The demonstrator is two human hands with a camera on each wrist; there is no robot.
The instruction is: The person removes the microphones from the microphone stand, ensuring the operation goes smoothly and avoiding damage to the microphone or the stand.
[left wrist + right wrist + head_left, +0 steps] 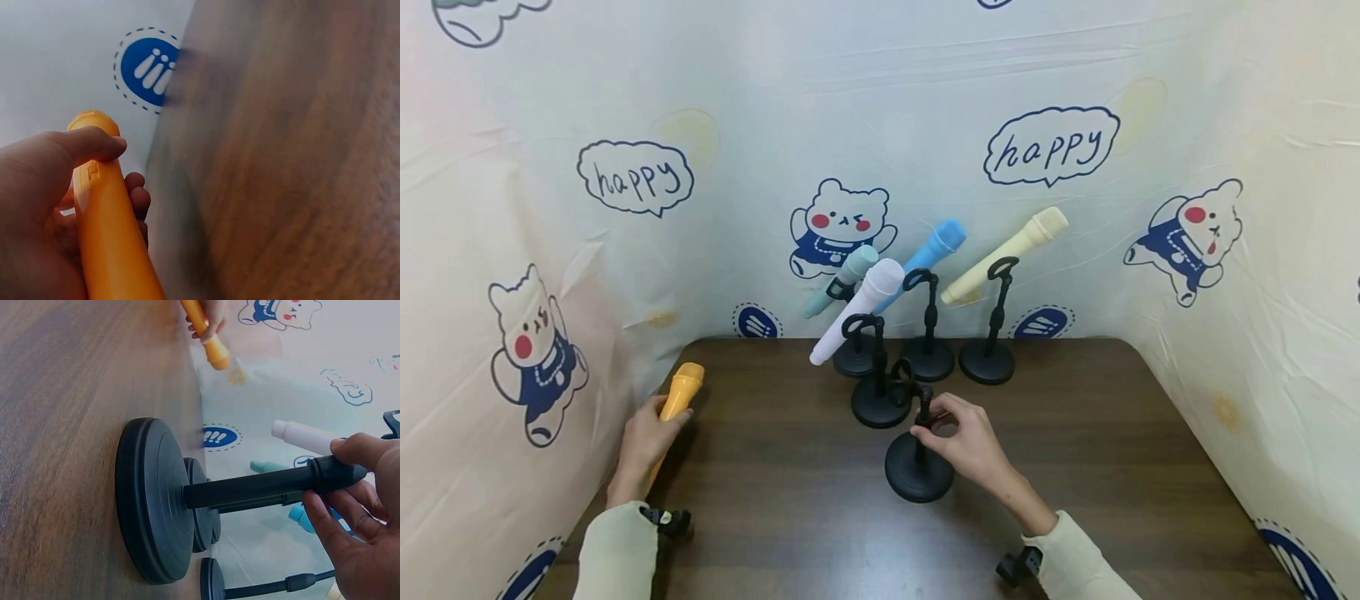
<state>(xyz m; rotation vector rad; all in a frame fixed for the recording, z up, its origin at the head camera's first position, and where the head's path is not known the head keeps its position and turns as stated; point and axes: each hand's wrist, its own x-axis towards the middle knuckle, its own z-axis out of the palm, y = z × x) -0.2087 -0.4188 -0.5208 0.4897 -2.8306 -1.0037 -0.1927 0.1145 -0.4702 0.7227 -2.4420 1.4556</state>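
Note:
At the left side of the table my left hand (651, 439) grips an orange toy microphone (683, 390), head pointing away from me. In the left wrist view the thumb lies across the microphone (112, 231) and fingertips show on its far side. My right hand (967, 439) pinches the upright of the nearest black microphone stand (919, 471) between thumb and fingers. Seen from the right wrist, the fingers hold the collar of this stand (156, 500), below its clip. The round base is down at the tabletop, and the clip has no microphone in it.
Behind stand several black stands holding microphones: a white one (857, 310), a teal one (856, 265), a blue one (942, 240) and a pale yellow one (1006, 254). The brown table (775, 500) meets a printed cloth (737, 125) at its back and sides.

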